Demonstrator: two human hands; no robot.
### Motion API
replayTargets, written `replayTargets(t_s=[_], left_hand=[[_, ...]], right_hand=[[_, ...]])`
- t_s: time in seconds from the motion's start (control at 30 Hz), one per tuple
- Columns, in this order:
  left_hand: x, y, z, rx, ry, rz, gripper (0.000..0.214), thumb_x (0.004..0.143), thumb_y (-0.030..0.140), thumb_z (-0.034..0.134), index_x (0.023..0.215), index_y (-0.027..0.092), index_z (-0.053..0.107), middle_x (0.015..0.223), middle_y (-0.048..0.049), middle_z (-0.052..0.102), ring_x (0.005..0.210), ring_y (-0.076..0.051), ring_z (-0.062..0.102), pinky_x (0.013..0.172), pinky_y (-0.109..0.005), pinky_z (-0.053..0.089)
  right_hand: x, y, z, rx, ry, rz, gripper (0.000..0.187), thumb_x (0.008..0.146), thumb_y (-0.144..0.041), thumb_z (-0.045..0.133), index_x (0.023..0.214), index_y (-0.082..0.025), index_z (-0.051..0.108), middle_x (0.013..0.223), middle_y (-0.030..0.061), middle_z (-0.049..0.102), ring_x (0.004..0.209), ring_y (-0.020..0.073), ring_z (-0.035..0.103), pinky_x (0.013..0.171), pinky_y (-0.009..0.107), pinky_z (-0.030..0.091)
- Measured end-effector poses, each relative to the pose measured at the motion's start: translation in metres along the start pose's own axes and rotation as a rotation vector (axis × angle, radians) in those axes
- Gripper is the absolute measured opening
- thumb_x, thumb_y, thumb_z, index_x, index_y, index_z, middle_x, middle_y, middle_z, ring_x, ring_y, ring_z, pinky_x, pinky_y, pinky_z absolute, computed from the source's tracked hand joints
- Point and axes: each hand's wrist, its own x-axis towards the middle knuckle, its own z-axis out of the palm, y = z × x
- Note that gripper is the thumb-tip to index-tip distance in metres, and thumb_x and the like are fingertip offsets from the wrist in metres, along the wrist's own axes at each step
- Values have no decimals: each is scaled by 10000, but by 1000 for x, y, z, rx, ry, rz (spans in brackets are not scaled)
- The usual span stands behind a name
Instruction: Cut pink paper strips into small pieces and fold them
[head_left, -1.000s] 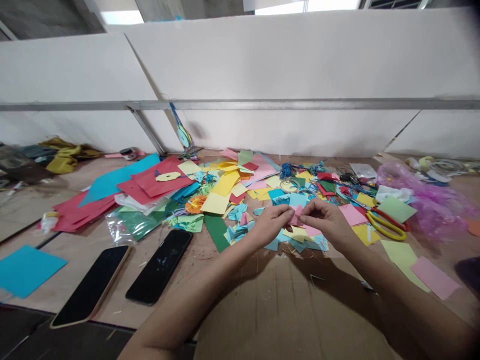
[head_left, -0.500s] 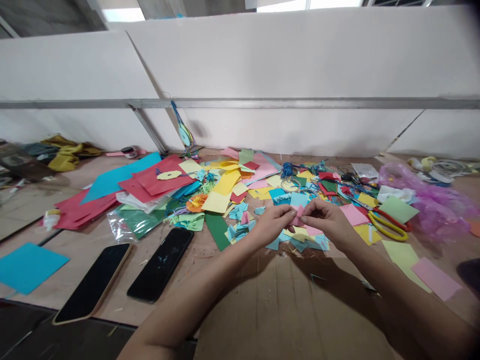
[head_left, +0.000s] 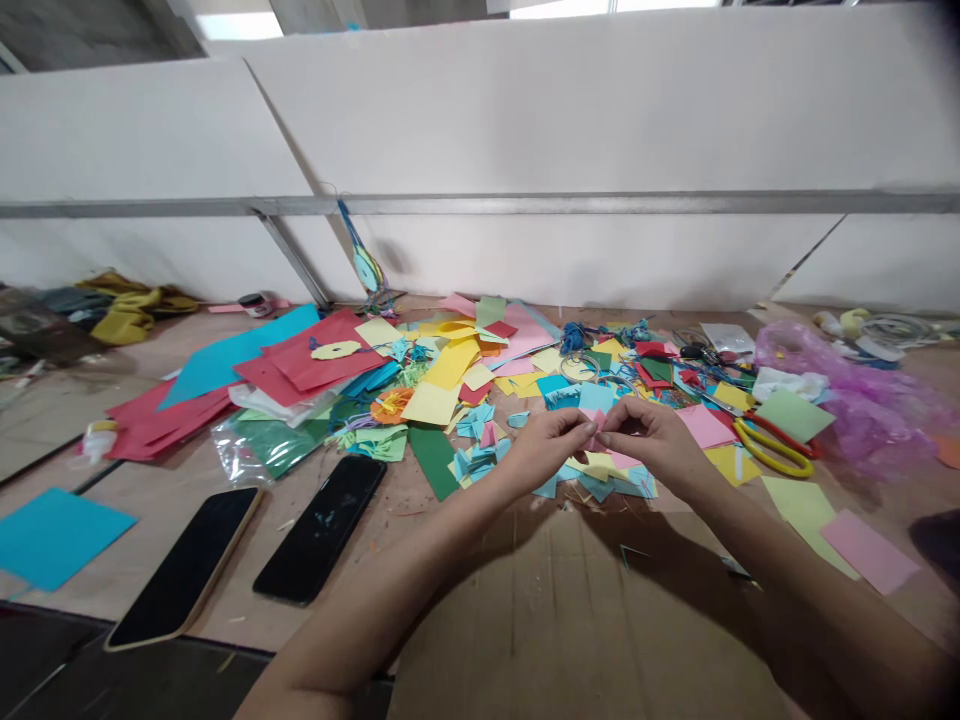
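Note:
Both my hands meet just above a heap of coloured paper scraps (head_left: 480,460). A small piece of pink paper (head_left: 595,424) is pinched between them. My left hand (head_left: 551,440) grips its left side with thumb and forefinger. On the other side, the fingertips of my right hand (head_left: 645,435) are closed on the same piece. Fingers cover much of it, so its exact shape is hard to tell. A light blue square of paper (head_left: 598,396) lies just behind. Scissors with red and yellow handles (head_left: 772,448) rest to the right of my right hand.
Two phones (head_left: 321,530) lie at the left front. Red sheets (head_left: 315,352), a blue sheet (head_left: 64,538) and a glue bottle (head_left: 97,440) are farther left. A pink plastic bag (head_left: 862,400) sits at right. Cardboard (head_left: 585,620) lies under my forearms; a white wall panel (head_left: 525,110) stands behind.
My hands hold nearly the same pose on the pink paper. The whole view has shifted very slightly; nothing on the table has visibly moved.

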Motion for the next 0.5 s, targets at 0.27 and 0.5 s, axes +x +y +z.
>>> replayTargets(t_s=[0.27,0.5], left_hand=[[-1,2,1,65,31,1,307,918,445,545,815,165,619,747,-9,633,696,-131,631,665,-251,498],[3,-1,-1,7,151,39,319,898,453,566,758,167,591,687,14,603,622,-116,626,621,-237,456]], right_hand=[[1,2,-1,-30,-16,-4,297,712,-448,801,705,-203,633,711,19,653,675,178,590,613,310,475],[5,0,-6,117,86,-17,375,708,-503,814,854,-205,638,810,18,632,735,169,588,642,294,494]])
